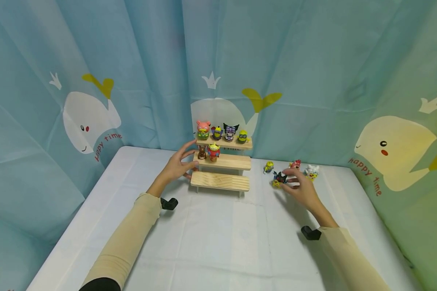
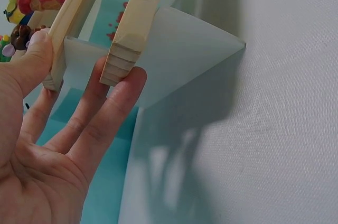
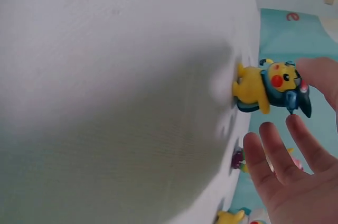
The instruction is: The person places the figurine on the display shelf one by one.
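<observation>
A three-tier wooden display stand (image 1: 220,182) stands near the back of the table. My left hand (image 1: 176,163) grips its left end; in the left wrist view the thumb presses the middle plank (image 2: 84,20) and fingertips touch the lower plank (image 2: 127,44). My right hand (image 1: 302,188) pinches a yellow Pikachu figurine (image 3: 253,87) by its dark hat, between thumb and index finger. The figurine is upright at the tabletop, right of the stand. On the middle tier are a brown bear figurine (image 1: 202,152) and a green-headed alien figurine (image 1: 213,152) in red.
The top tier holds several figurines, among them a pink one (image 1: 203,130) and a black-hooded one (image 1: 230,132). Near my right hand stand a small yellow figurine (image 1: 268,167), a red one (image 1: 295,164) and a white one (image 1: 312,170). A blue curtain (image 1: 160,101) borders the table.
</observation>
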The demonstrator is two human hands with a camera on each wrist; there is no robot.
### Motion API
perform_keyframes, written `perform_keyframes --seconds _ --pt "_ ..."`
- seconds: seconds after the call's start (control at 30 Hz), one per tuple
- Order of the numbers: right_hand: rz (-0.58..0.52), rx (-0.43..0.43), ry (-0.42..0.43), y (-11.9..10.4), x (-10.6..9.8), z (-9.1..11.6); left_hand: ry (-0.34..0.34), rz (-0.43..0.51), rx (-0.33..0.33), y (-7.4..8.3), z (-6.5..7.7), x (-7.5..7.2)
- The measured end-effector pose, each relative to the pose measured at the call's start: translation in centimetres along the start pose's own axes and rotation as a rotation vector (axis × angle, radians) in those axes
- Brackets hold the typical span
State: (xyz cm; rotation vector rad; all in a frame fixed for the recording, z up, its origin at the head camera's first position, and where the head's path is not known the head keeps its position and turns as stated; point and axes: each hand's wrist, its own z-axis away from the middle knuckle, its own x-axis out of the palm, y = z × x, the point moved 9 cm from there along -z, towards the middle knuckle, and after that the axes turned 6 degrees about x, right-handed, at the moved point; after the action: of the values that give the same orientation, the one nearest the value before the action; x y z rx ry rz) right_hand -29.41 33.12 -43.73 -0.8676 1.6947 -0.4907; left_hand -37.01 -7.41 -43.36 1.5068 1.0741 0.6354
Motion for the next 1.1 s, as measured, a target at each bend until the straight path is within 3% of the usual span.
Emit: perform_keyframes --seconds 0.07,0.37,0.8,1.1 --pt "0.001 0.01 -0.011 0.3 0.2 -0.2 -0.003 0.009 -0.003 0.2 0.0 0.1" --pt "0.039 -0.018 0.006 0.8 0.7 -0.8 0.004 0.004 0.014 -2.2 -0.8 -0.4" --pt "0.038 -0.003 -0.004 1.3 1.1 -1.0 0.019 -0.042 0.038 -2.1 -0.7 -0.5" --pt "0.04 0.004 -0.002 1.8 1.3 -0.9 0.016 -0.016 0.022 -2.2 -0.7 -0.4"
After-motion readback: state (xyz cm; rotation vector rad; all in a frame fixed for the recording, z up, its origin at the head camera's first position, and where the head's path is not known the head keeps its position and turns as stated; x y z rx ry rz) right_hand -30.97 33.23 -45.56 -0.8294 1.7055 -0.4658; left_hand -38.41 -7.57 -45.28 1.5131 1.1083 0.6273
